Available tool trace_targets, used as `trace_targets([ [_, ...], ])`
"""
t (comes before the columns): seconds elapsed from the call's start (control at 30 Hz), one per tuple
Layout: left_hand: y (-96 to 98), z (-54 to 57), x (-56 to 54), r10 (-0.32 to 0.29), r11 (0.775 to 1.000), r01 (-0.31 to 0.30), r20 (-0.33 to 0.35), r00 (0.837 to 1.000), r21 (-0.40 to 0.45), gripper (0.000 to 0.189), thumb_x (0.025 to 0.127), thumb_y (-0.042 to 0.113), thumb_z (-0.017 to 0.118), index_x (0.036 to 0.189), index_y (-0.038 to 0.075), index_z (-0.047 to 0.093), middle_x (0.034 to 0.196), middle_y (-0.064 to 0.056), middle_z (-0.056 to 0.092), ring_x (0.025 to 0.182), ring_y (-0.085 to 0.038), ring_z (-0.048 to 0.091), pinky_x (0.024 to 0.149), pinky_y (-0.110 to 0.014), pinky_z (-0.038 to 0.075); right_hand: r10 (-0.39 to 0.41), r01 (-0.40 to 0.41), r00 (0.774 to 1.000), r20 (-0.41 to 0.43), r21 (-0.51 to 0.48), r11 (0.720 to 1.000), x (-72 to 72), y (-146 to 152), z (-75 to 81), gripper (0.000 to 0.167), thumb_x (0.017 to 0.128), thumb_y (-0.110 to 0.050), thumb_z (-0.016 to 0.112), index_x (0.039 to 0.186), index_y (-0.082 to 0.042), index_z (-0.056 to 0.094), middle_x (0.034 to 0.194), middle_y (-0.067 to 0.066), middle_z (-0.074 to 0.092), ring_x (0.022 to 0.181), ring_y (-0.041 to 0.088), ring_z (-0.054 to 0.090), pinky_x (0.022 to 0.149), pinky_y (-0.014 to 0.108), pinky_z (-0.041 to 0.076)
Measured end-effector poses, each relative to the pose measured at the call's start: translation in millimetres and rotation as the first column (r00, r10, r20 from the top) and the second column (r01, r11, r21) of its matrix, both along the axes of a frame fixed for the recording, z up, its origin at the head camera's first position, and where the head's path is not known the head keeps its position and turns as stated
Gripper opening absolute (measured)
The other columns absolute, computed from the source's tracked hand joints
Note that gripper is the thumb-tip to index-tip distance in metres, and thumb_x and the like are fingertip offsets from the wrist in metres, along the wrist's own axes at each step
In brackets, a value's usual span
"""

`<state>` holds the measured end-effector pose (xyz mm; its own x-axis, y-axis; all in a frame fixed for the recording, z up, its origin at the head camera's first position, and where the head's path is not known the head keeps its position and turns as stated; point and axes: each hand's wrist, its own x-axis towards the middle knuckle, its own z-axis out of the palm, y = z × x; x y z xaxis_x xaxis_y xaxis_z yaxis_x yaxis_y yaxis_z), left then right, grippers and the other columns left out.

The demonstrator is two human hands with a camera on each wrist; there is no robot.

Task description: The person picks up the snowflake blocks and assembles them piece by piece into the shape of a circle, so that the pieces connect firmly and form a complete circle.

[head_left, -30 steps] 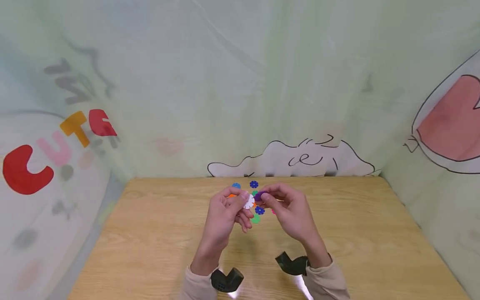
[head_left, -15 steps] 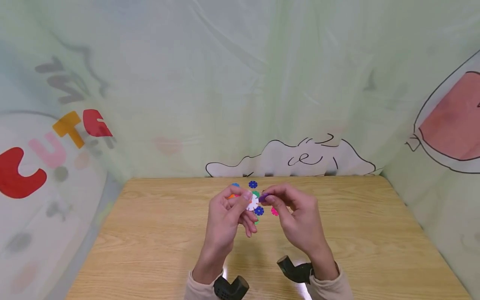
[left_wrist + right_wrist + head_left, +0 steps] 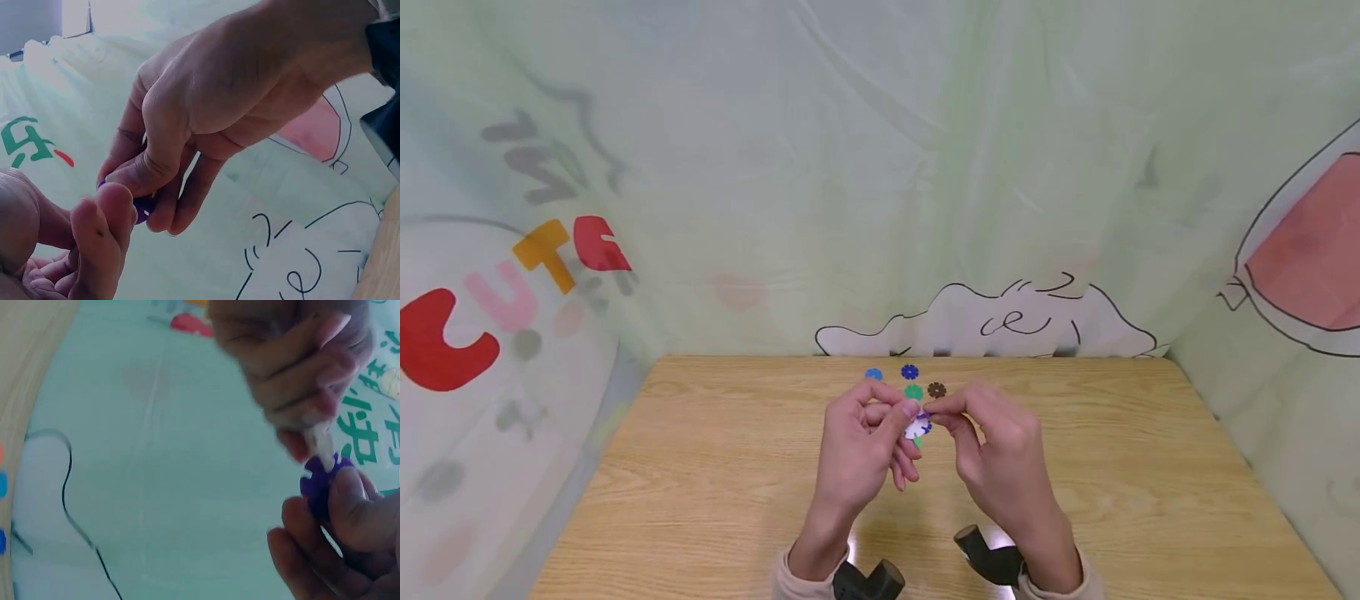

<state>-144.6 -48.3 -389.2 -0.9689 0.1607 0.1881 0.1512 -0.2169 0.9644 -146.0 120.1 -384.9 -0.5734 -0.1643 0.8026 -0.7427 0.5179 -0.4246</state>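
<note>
Between the thumb and finger of my left hand (image 3: 861,437) is a white notched disc (image 3: 916,428), a flower-shaped linking piece. My right hand (image 3: 1003,442) pinches a purple notched disc (image 3: 316,486). In the right wrist view the white disc stands edge-on against the purple disc's notched rim; how deep it sits in a slot I cannot tell. Fingers cover most of the purple disc in the left wrist view. Both hands are raised over the table, close together.
Beyond the hands on the wooden table (image 3: 700,467) lie more notched discs: a light blue disc (image 3: 873,374), a dark blue disc (image 3: 910,372), a green disc (image 3: 913,392) and a brown disc (image 3: 937,389). A printed curtain (image 3: 880,167) stands behind the table.
The white and purple discs, apart at their edges half a second ago, now meet. My right hand has tipped over toward the left one, and the brown disc has come into view.
</note>
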Motion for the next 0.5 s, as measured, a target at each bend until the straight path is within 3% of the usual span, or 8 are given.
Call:
trace_targets([
  [0.1,-3.7,-0.9,-1.8,-0.026,1.000,0.026,0.038,0.999,0.018,0.015,0.104,0.005,0.065,0.108,-0.009,0.060,0.065,-0.030,0.065,0.042,-0.012,0.064,0.036,-0.028,0.052,0.017,-0.017,1.000,0.013,-0.028,0.999,1.3,-4,-0.6,0.027,0.079,0.019,0.079,0.089,-0.006,0.075,0.081,0.004,0.076,0.069,0.016,0.072,0.069,0.014,0.056],
  [0.23,-11.2,-5.5,-10.3,-0.048,0.999,0.048,0.088,0.995,0.012,0.015,0.106,0.007,0.062,0.110,-0.007,0.058,0.060,-0.008,0.067,0.042,-0.012,0.063,0.039,-0.026,0.052,0.124,-0.113,0.981,0.147,-0.077,0.991,-7.3,-2,-9.0,0.028,0.084,0.013,0.080,0.105,-0.005,0.077,0.093,0.006,0.080,0.077,0.015,0.076,0.075,0.017,0.061],
  [0.37,-19.5,-12.3,-22.3,-0.029,0.999,0.031,0.139,0.990,-0.009,0.016,0.109,0.012,0.058,0.112,-0.002,0.053,0.062,0.000,0.069,0.046,-0.012,0.065,0.044,-0.026,0.056,0.171,-0.141,0.911,0.376,-0.106,0.984,-29.6,11,-28.3,0.040,0.096,0.000,0.074,0.135,-0.007,0.068,0.114,0.011,0.079,0.084,0.018,0.079,0.072,0.025,0.064],
  [0.43,-24.0,-15.6,-26.7,-0.008,1.000,0.009,0.150,0.989,-0.010,0.015,0.110,0.014,0.056,0.112,0.000,0.052,0.065,-0.001,0.071,0.048,-0.013,0.067,0.047,-0.027,0.058,0.093,-0.079,0.877,0.472,-0.049,0.996,-43.7,20,-42.1,0.041,0.101,-0.008,0.072,0.141,-0.009,0.064,0.119,0.013,0.077,0.086,0.022,0.078,0.072,0.028,0.064],
  [0.5,-28.0,-18.5,-29.7,0.010,1.000,-0.009,0.158,0.987,-0.004,0.016,0.111,0.015,0.054,0.111,-0.001,0.051,0.068,-0.004,0.073,0.050,-0.014,0.069,0.050,-0.028,0.060,-0.014,-0.013,0.823,0.568,0.044,0.999,-57.7,26,-60.0,0.038,0.103,-0.015,0.071,0.139,-0.008,0.065,0.120,0.015,0.077,0.088,0.025,0.077,0.072,0.032,0.064],
])
